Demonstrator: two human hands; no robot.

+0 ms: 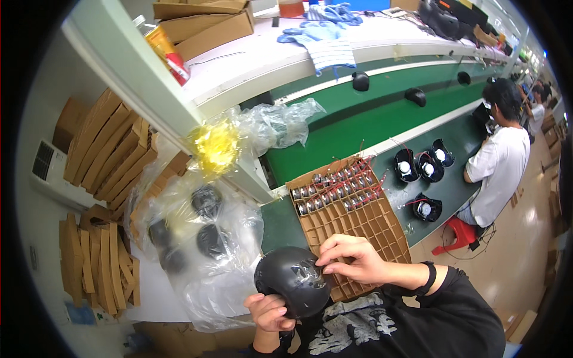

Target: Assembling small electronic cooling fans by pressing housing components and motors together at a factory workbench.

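A rounded black plastic shell (285, 275) is held up in front of my chest. My left hand (270, 311) is closed around its lower left edge, thumb on the near side. Above its right side my right hand (353, 260) has thumb and fingertips pinched together at the surface. A shiny, crumpled-looking patch lies beside those fingertips; whether they grip film there is hard to make out. Just beyond, a cardboard divider tray (352, 240) holds several small round metallic parts (327, 196) with red wires in its far compartments.
Clear plastic bags (224, 292) with black shells inside lie at left, by stacked cardboard (107, 149). Several black housings with white round parts (424, 209) stand right of the tray. A green conveyor belt (358, 119) runs behind. A co-worker (501, 155) sits at right.
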